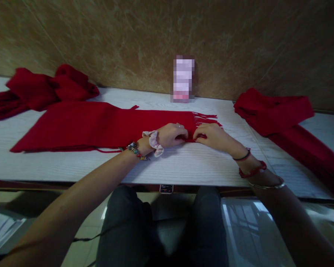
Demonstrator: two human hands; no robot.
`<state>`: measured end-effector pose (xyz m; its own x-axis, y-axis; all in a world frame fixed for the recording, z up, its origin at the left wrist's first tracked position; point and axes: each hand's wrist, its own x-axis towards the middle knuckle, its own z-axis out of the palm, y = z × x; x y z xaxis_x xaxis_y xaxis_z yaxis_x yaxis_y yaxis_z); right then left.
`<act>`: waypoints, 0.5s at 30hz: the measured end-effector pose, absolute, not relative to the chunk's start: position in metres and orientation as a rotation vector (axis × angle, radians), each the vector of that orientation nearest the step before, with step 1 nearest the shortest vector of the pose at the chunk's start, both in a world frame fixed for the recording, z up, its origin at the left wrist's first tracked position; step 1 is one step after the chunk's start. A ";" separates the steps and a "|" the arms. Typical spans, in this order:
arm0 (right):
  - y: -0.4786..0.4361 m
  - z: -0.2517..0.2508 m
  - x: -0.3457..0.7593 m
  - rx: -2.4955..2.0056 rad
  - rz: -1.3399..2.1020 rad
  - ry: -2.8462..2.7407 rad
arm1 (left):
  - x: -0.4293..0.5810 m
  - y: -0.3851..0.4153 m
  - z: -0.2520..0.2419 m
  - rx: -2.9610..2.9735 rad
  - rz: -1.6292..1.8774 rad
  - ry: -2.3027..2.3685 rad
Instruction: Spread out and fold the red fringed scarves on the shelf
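Fingers [183,130] of left hand [168,135] and right hand [215,137] were pinched on scarf [83,126] edge near fringe [206,116]. Scarf was laid on table [200,165], hands toward 9 o'clock; blurred item [183,76] was stood at 12.

Blurred pinkish object [183,78] beside brown marbled wall [114,40], small screen [166,189] at table edge [195,181]

1. Your red scarf [108,126] is plain and matte, lying flat and lengthwise from left to right across the worktop [200,167] in front of you.
2. You have it folded, with stacked layers showing along the near edge at left.
3. Its left part is broader, slanting to a pointed near corner; the right part runs narrower.
4. At your right, its fringe [204,118] spreads in loose, separate strands.
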<state>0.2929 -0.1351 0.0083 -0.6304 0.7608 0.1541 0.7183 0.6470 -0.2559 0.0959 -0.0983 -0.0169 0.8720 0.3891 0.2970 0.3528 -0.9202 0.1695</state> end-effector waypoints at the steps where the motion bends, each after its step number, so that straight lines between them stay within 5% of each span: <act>1: -0.135 0.007 0.293 -1.196 0.241 -2.618 | 0.096 -0.098 -0.017 2.930 0.500 0.582; 15: -0.134 0.003 0.289 -1.224 0.193 -2.574 | 0.096 -0.100 -0.013 2.924 0.509 0.539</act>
